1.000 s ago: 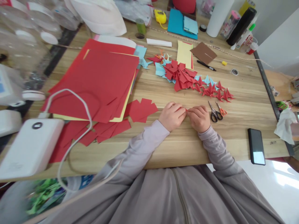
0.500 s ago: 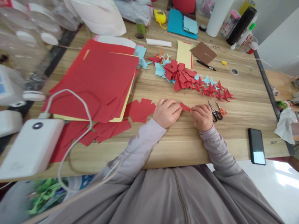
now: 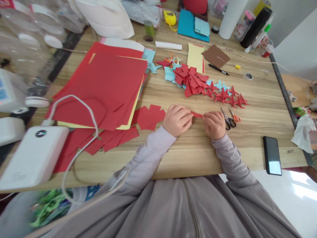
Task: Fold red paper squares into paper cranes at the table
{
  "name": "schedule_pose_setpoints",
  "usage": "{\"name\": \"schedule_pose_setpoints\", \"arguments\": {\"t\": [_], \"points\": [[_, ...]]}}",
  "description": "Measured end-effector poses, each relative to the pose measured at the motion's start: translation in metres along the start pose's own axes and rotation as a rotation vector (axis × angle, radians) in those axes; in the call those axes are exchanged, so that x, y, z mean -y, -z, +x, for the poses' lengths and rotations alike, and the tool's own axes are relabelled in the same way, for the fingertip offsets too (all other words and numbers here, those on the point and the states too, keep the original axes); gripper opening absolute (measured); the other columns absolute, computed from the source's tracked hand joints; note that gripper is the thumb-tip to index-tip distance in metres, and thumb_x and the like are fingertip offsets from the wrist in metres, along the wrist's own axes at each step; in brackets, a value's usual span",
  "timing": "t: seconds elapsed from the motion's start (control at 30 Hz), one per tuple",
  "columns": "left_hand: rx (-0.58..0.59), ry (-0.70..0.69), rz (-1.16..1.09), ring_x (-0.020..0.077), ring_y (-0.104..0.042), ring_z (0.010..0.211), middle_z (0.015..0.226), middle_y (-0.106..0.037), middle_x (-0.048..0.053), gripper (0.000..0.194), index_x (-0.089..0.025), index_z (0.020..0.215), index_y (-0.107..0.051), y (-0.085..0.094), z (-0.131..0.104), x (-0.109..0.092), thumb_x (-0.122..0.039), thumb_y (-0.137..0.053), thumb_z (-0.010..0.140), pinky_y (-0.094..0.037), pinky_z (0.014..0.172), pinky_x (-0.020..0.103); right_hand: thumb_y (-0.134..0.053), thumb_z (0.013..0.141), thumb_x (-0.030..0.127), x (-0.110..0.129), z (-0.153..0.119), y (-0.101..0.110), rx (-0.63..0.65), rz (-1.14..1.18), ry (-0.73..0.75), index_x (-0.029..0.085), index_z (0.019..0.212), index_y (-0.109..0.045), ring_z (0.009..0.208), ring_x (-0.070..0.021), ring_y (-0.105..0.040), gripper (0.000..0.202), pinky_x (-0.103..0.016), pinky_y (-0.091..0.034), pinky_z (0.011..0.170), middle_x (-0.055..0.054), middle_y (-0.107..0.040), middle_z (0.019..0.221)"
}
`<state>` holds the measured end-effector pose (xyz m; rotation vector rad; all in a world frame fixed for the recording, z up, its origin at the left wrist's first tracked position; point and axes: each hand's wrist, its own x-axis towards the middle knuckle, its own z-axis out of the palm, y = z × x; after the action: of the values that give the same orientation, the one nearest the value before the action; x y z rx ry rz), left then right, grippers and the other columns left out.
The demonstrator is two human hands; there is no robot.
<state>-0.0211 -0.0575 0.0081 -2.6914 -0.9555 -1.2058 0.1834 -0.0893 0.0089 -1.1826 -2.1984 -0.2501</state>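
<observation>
Between my two hands is a small folded piece of red paper (image 3: 197, 114), seen as a narrow strip. My left hand (image 3: 177, 119) pinches its left end, and my right hand (image 3: 214, 124) pinches the right end; the fingers hide both ends. Just left of my left hand lie cut red paper squares (image 3: 150, 117). Beyond the hands is a heap of folded red paper pieces (image 3: 189, 79), with a row of pointed red origami shapes (image 3: 224, 96) trailing to its right. Black-handled scissors (image 3: 230, 123) and small orange-handled scissors (image 3: 236, 118) rest beside my right hand.
A large stack of red sheets (image 3: 104, 89) covers the table's left side. A white power bank (image 3: 34, 158) with a looping cable lies in front of it. At the right is a phone (image 3: 272, 155). Yellow paper (image 3: 195, 59), a brown sheet (image 3: 216, 57) and a pen (image 3: 218, 69) lie farther back.
The strip of red paper between my fingers looks narrower and more level than before. Both hands have stayed almost in place.
</observation>
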Motion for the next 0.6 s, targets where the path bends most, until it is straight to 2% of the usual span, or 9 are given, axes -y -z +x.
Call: {"name": "schedule_pose_setpoints", "arguments": {"t": [0.13, 0.3, 0.43, 0.6], "points": [[0.008, 0.041, -0.038, 0.0211, -0.055, 0.082, 0.087, -0.066, 0.008, 0.018, -0.019, 0.09, -0.065, -0.001, -0.001, 0.002, -0.017, -0.05, 0.08, -0.038, 0.068, 0.039, -0.049, 0.084, 0.014, -0.002, -0.001, 0.001, -0.005, -0.005, -0.004, 0.021, 0.08, -0.063, 0.085, -0.0182, -0.058, 0.016, -0.034, -0.038, 0.076, -0.005, -0.069, 0.085], [0.022, 0.017, -0.057, 0.0185, -0.054, 0.08, 0.082, -0.066, 0.005, 0.015, -0.019, 0.08, -0.064, -0.005, -0.001, 0.001, -0.018, -0.049, 0.083, -0.036, 0.068, 0.036, -0.05, 0.084, 0.015, 0.0, 0.001, 0.002, -0.008, 0.001, 0.023, 0.02, 0.081, -0.064, 0.085, -0.0183, -0.058, 0.015, -0.034, -0.039, 0.076, -0.004, -0.07, 0.085], [0.041, -0.013, 0.01, 0.018, -0.053, 0.077, 0.078, -0.065, 0.005, 0.019, -0.018, 0.076, -0.063, -0.008, 0.001, -0.007, -0.017, -0.046, 0.085, -0.035, 0.067, 0.036, -0.055, 0.083, 0.02, 0.004, 0.002, -0.002, 0.023, 0.015, 0.038, 0.019, 0.088, -0.065, 0.086, -0.0184, -0.057, 0.011, -0.034, -0.039, 0.079, -0.005, -0.07, 0.086], [0.027, -0.069, 0.062, 0.0185, -0.051, 0.076, 0.073, -0.063, 0.005, 0.022, -0.016, 0.07, -0.061, -0.013, 0.003, -0.017, -0.015, -0.044, 0.084, -0.032, 0.064, 0.035, -0.051, 0.084, 0.014, 0.008, 0.002, -0.007, 0.05, 0.024, 0.074, 0.02, 0.085, -0.065, 0.081, -0.0162, -0.057, 0.015, -0.033, -0.039, 0.079, -0.004, -0.07, 0.084]]}}
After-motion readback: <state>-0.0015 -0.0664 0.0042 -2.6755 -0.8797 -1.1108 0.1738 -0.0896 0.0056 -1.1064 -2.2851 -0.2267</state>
